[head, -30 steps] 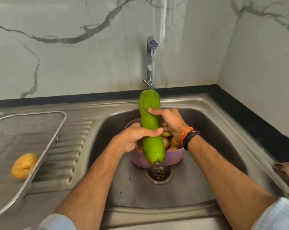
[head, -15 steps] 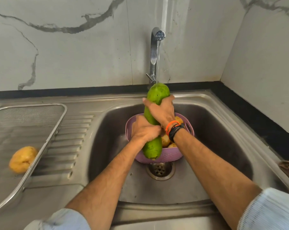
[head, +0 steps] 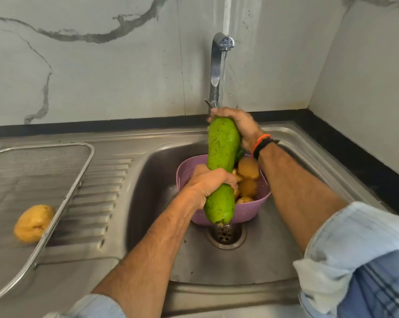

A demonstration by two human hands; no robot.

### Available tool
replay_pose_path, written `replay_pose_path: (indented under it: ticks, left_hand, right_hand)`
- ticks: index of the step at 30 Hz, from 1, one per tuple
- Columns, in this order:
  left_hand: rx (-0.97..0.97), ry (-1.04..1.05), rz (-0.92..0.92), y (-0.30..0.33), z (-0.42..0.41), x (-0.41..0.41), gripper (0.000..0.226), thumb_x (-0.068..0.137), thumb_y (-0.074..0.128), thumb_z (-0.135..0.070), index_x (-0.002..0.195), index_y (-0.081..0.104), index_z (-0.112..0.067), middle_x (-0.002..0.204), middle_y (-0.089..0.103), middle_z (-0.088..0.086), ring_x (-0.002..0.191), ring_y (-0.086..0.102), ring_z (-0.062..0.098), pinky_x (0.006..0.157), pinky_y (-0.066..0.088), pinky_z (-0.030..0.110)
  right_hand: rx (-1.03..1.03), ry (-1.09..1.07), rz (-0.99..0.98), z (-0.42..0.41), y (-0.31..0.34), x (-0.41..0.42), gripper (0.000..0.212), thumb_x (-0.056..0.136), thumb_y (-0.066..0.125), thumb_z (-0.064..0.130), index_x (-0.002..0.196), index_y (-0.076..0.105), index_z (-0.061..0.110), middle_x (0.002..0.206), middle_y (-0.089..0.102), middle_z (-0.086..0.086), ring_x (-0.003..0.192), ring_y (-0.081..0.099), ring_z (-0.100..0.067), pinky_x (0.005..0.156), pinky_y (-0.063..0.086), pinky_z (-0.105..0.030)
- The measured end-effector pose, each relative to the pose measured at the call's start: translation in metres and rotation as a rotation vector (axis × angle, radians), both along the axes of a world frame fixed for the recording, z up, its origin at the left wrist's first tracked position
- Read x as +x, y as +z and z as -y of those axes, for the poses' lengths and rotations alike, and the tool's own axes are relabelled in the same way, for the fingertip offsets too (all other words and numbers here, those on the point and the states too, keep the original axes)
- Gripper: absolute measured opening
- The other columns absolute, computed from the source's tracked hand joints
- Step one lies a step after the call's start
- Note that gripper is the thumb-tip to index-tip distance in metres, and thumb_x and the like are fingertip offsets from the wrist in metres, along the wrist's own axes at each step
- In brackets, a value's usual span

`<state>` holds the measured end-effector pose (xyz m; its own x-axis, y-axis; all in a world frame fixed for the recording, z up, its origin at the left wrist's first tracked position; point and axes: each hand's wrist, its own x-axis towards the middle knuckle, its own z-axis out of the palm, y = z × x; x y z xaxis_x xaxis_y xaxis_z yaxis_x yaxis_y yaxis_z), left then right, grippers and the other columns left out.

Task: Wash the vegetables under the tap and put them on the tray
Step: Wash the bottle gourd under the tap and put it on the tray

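Note:
A long green gourd [head: 221, 152] stands nearly upright over the sink, under water running from the tap [head: 217, 65]. My right hand [head: 239, 127] grips its top end. My left hand [head: 207, 184] grips it lower down, fingers wrapped around its body. Behind the gourd a purple colander [head: 251, 210] sits in the sink basin [head: 148, 203] and holds several potatoes [head: 247, 167]. On the left, one washed potato [head: 33, 222] lies in the wire mesh tray [head: 63, 203] on the drainboard.
The drain [head: 226, 235] lies just below the colander. A ribbed steel drainboard [head: 97, 203] separates the tray from the basin. Marble walls close off the back and right; a black counter strip [head: 354, 161] runs along the right.
My right hand slid up the gourd from its middle to its top end. My left hand shifted lower on the body. The gourd stayed under the tap.

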<state>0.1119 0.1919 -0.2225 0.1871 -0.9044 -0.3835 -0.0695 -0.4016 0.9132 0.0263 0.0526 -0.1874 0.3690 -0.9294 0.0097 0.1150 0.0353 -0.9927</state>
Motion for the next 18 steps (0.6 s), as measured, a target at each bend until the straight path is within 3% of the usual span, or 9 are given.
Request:
replay_pose_path:
  ticks: [2,4,7,10,15,16,18]
  left_hand:
    - [0.013,0.004,0.01,-0.001,0.001,0.003,0.028,0.059,0.076,0.004,0.086,0.071,0.002,0.061,0.065,0.011,0.05,0.062,0.023,0.051,0.052,0.029]
    - [0.019,-0.001,0.033,-0.003,0.001,0.003,0.035,0.053,0.078,0.001,0.087,0.071,0.003,0.063,0.064,0.011,0.052,0.062,0.023,0.053,0.052,0.031]
    - [0.004,0.062,0.049,-0.001,0.001,-0.005,0.041,0.032,0.078,-0.011,0.073,0.074,-0.005,0.063,0.068,0.009,0.06,0.068,0.025,0.06,0.059,0.042]
    - [-0.027,0.11,0.031,-0.002,0.004,-0.011,0.038,0.019,0.073,-0.019,0.056,0.074,-0.01,0.061,0.071,0.009,0.066,0.072,0.027,0.069,0.061,0.046]
    - [0.003,0.087,-0.018,0.001,-0.001,-0.009,0.034,0.029,0.073,-0.011,0.063,0.072,-0.006,0.058,0.068,0.009,0.059,0.067,0.024,0.066,0.06,0.043]
    - [0.013,0.077,-0.037,0.001,-0.001,-0.008,0.034,0.031,0.073,-0.01,0.065,0.072,-0.007,0.058,0.067,0.009,0.059,0.066,0.024,0.066,0.059,0.041]
    - [0.019,0.064,-0.072,0.0,0.0,-0.007,0.038,0.033,0.073,-0.009,0.071,0.072,-0.005,0.061,0.068,0.01,0.06,0.066,0.025,0.065,0.058,0.039]
  right_hand:
    - [-0.071,-0.143,0.13,-0.008,-0.011,0.003,0.016,0.073,0.083,0.02,0.084,0.074,0.012,0.089,0.072,-0.009,0.082,0.066,-0.022,0.08,0.056,-0.037]
    - [-0.165,-0.312,0.089,-0.018,-0.016,0.007,0.021,0.071,0.087,0.019,0.085,0.074,0.013,0.086,0.074,-0.005,0.078,0.067,-0.015,0.078,0.058,-0.033]
    - [-0.285,-0.453,-0.262,-0.027,-0.007,0.012,0.03,0.065,0.087,0.038,0.089,0.074,0.025,0.091,0.072,0.003,0.087,0.066,-0.016,0.08,0.055,-0.028]
    - [-0.386,-0.532,-0.644,-0.028,0.015,0.021,0.036,0.07,0.081,0.043,0.098,0.074,0.022,0.094,0.065,0.0,0.088,0.057,-0.019,0.075,0.043,-0.022]
    - [-0.393,-0.2,-1.138,-0.001,0.044,0.027,0.065,0.068,0.076,0.061,0.113,0.07,0.015,0.113,0.063,-0.004,0.098,0.058,-0.024,0.073,0.044,-0.027]
    - [-0.381,-0.101,-1.118,0.003,0.047,0.024,0.057,0.07,0.076,0.058,0.108,0.073,0.016,0.112,0.067,-0.002,0.097,0.061,-0.023,0.073,0.048,-0.029]
    - [-0.307,0.139,-0.833,0.009,0.047,0.011,0.026,0.08,0.074,0.038,0.088,0.077,0.014,0.097,0.075,0.005,0.088,0.068,-0.014,0.081,0.055,-0.031]
